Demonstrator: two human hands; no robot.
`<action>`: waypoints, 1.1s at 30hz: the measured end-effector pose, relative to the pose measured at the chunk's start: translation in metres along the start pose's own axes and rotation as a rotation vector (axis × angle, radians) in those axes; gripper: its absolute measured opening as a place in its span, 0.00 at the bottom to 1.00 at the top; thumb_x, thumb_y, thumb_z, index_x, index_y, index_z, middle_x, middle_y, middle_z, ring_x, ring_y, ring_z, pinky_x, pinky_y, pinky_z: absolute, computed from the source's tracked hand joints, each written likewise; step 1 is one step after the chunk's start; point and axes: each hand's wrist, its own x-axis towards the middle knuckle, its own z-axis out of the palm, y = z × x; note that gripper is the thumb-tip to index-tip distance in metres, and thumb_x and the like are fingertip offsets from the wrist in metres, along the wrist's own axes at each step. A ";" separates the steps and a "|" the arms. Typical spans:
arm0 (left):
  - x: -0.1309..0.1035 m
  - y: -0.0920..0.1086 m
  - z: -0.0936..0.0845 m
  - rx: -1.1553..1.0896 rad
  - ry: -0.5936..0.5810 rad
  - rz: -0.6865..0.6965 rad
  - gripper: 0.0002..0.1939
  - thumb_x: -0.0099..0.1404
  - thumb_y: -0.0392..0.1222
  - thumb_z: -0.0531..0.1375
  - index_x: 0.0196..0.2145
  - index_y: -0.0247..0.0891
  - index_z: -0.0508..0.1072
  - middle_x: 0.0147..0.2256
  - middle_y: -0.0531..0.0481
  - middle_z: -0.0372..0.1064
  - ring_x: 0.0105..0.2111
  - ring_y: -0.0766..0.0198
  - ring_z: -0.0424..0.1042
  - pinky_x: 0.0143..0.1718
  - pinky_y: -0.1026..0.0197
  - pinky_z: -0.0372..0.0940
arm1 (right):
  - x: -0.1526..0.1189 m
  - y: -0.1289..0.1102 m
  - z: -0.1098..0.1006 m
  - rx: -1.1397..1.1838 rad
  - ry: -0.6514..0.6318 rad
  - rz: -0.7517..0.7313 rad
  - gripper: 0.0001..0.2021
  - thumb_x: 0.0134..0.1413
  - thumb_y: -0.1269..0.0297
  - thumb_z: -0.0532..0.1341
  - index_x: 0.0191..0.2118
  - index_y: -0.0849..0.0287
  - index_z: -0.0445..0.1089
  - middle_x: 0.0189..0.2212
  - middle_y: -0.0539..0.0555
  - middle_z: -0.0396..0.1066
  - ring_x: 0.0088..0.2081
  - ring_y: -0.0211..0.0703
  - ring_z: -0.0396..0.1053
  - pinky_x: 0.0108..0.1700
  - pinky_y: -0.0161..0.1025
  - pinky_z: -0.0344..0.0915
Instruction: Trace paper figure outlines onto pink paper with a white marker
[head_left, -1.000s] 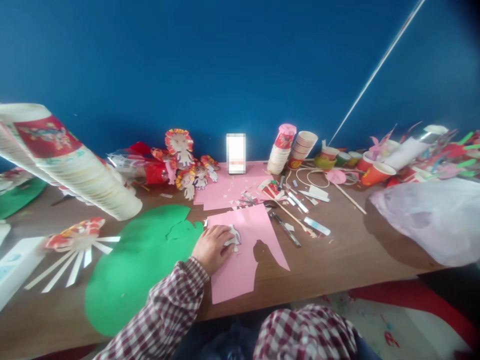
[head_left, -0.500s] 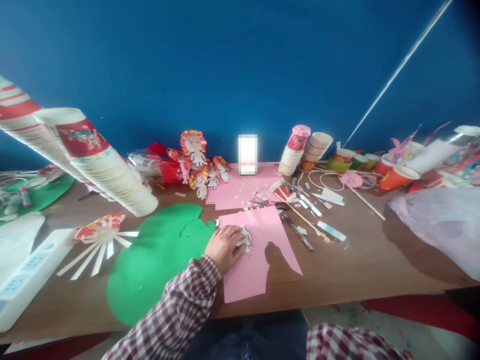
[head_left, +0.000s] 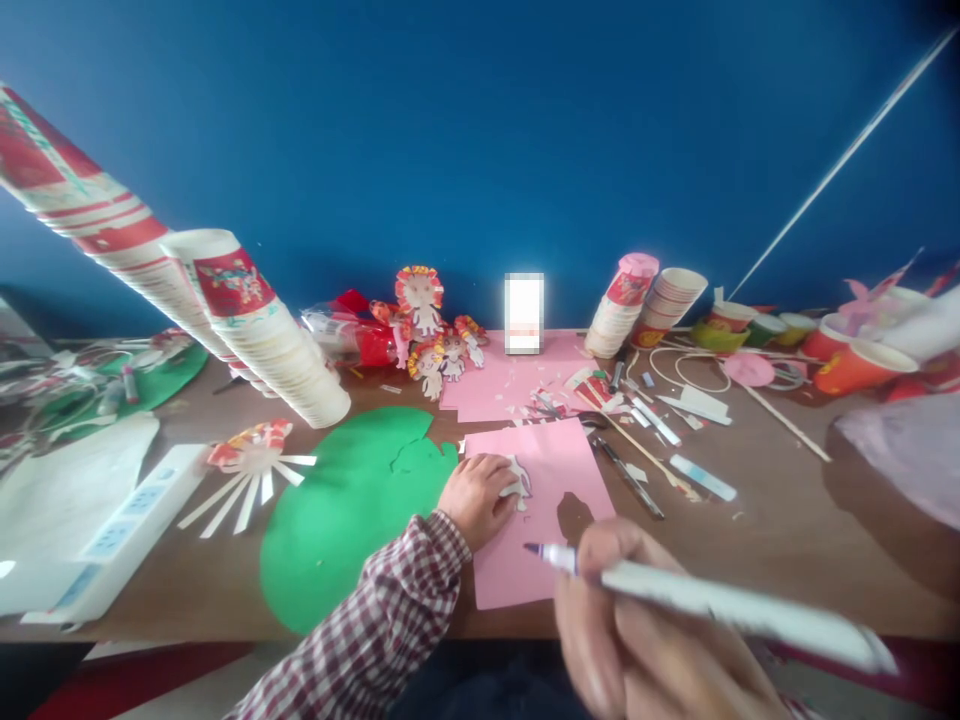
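Note:
Bent over a small white paper cutout with a dark outline (head_left: 517, 487), my left hand (head_left: 481, 498) presses it against a sheet of pink paper (head_left: 525, 580). The left fingers are close together and cover part of the cutout. My right hand (head_left: 637, 610) is closed around a white marker (head_left: 697, 595), blurred and close to the camera. The marker's dark tip points left, over the lower part of the pink sheet. An opening cut into the sheet's right side is partly hidden behind my right hand.
A green paper disc (head_left: 330, 530) lies left of the pink sheet. Tall paper cup stacks (head_left: 277, 340) lean further left, beside a white power strip (head_left: 135, 530). Decorated paper figures (head_left: 420, 300) stand at the back. Pens (head_left: 630, 475), scraps and a glue-like blue-white stick (head_left: 703, 478) lie right.
My right hand has come into view from the lower right, holding the marker. My left hand still presses the cutout. The whole view has shifted, so things appear further right.

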 end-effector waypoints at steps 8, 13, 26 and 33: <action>0.000 0.001 0.001 -0.027 0.027 -0.016 0.10 0.59 0.39 0.57 0.40 0.42 0.71 0.44 0.48 0.67 0.45 0.57 0.64 0.47 0.52 0.60 | 0.043 0.075 -0.052 -0.135 0.376 -0.025 0.12 0.53 0.55 0.60 0.38 0.58 0.69 0.22 0.48 0.60 0.22 0.35 0.54 0.23 0.34 0.52; 0.001 0.002 0.000 -0.044 0.020 -0.009 0.11 0.59 0.38 0.57 0.41 0.42 0.70 0.45 0.48 0.67 0.45 0.57 0.63 0.47 0.52 0.60 | 0.055 0.089 -0.062 -0.337 0.366 -0.006 0.12 0.53 0.55 0.60 0.34 0.59 0.70 0.19 0.48 0.59 0.22 0.37 0.57 0.23 0.36 0.55; 0.001 0.000 -0.001 -0.029 0.002 -0.032 0.11 0.57 0.38 0.58 0.40 0.43 0.69 0.45 0.48 0.66 0.46 0.56 0.63 0.45 0.52 0.59 | 0.055 0.098 -0.066 -0.627 0.325 -0.118 0.08 0.58 0.59 0.55 0.37 0.58 0.65 0.28 0.53 0.69 0.30 0.42 0.68 0.30 0.35 0.66; 0.001 -0.001 0.001 -0.027 0.013 -0.022 0.09 0.60 0.40 0.56 0.40 0.43 0.70 0.45 0.49 0.67 0.45 0.57 0.64 0.46 0.52 0.60 | 0.053 0.108 -0.068 -0.699 0.458 -0.155 0.08 0.58 0.60 0.55 0.39 0.58 0.62 0.26 0.51 0.66 0.24 0.37 0.64 0.25 0.32 0.63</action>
